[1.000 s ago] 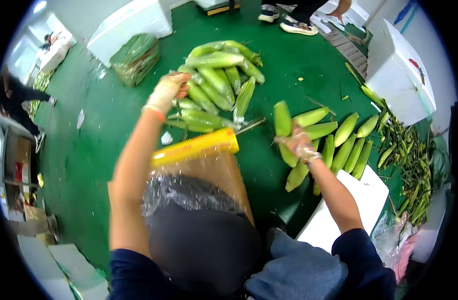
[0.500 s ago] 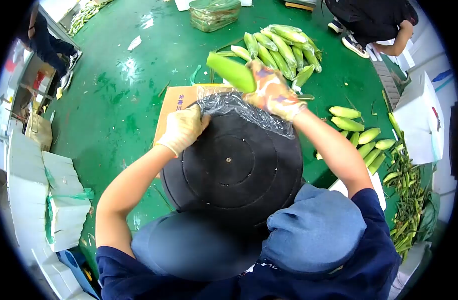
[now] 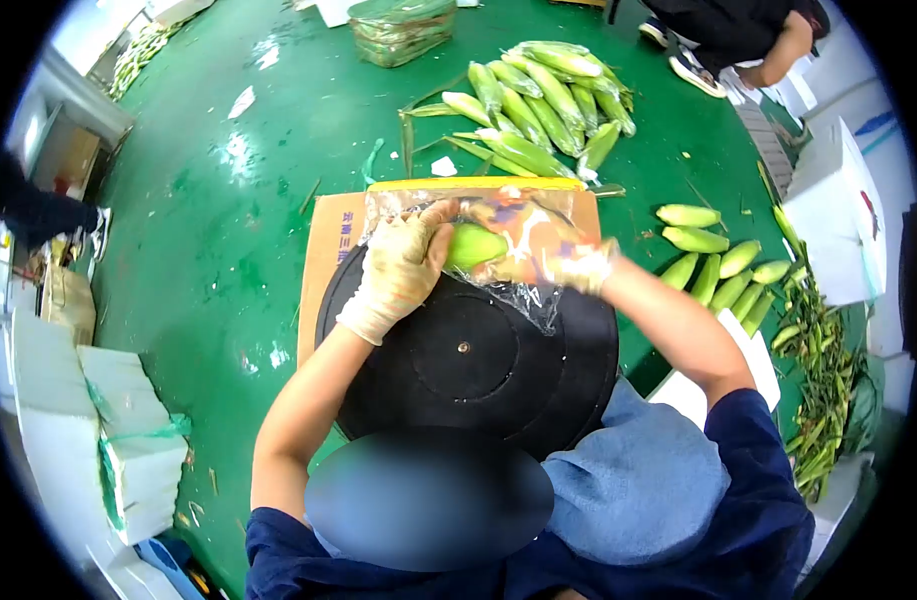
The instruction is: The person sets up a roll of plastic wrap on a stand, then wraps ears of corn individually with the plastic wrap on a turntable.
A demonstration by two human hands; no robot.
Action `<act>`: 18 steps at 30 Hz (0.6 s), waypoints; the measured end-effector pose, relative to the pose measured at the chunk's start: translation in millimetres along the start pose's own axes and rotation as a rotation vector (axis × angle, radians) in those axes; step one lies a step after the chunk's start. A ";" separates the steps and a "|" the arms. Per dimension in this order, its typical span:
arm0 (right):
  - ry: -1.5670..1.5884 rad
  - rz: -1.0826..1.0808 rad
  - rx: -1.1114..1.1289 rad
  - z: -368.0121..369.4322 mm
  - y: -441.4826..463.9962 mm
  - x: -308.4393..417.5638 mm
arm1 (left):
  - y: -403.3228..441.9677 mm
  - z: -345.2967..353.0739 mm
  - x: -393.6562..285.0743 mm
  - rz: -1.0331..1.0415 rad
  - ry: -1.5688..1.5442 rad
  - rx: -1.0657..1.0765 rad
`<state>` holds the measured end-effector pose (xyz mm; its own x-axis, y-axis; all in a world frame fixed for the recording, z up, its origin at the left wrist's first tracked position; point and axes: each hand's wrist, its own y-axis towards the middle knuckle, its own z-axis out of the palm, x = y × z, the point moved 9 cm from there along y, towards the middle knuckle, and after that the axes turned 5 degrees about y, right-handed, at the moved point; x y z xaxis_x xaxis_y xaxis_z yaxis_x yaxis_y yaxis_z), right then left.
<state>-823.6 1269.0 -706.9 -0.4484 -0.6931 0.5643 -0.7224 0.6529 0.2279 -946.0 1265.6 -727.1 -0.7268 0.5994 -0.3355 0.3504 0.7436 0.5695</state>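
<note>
Between my hands a green corn cob [image 3: 475, 247] lies over the black round lid [image 3: 465, 365], with clear plastic film [image 3: 538, 303] around and under it. My left hand [image 3: 403, 262], gloved, has its fingers closed at the cob's left end, on the film. From the right, my gloved right hand [image 3: 538, 243] is wrapped round the cob, its outline smeared by motion. Behind the lid is a cardboard box [image 3: 325, 250] with a yellow strip [image 3: 478, 184] along its far edge.
Wrapped cobs [image 3: 553, 100] are piled on the green floor ahead. Bare cobs [image 3: 693, 240] lie at the right, beside a white foam piece [image 3: 763, 365] and husks [image 3: 823, 390]. A crouching person [image 3: 743, 35] is at the upper right; another person's legs [image 3: 53, 205] show left.
The cob has come down from above the box to between my hands, over the lid. My left hand has moved up and right to meet it, and the film now surrounds the cob.
</note>
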 end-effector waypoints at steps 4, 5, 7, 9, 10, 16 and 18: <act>-0.117 0.523 -0.232 -10.6 -85.0 -1.5 | 10.1 10.3 -9.5 0.099 0.204 0.300; -0.242 0.514 -0.216 1.5 -96.5 8.7 | 10.9 13.0 -8.8 0.129 0.197 0.315; -0.361 0.403 -0.313 12.7 -111.3 14.4 | 9.8 15.9 -5.1 0.206 0.177 0.314; -0.384 0.578 -0.252 19.6 -124.7 -61.6 | 11.2 16.2 -4.5 0.213 0.226 0.372; -0.458 0.537 -0.352 -2.6 -136.1 -86.9 | 10.0 10.5 -7.8 0.225 0.226 0.366; 0.111 0.629 -0.777 -125.0 -160.3 -72.2 | -30.5 9.5 -39.0 0.064 0.119 0.731; 0.064 0.393 -0.507 -73.0 -145.9 -31.8 | -35.7 8.7 -47.3 0.008 0.118 0.712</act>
<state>-665.4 1218.1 -700.2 -0.5853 -0.3631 0.7250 -0.1645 0.9287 0.3323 -919.0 1213.3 -738.1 -0.7673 0.5996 -0.2274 0.6268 0.7761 -0.0689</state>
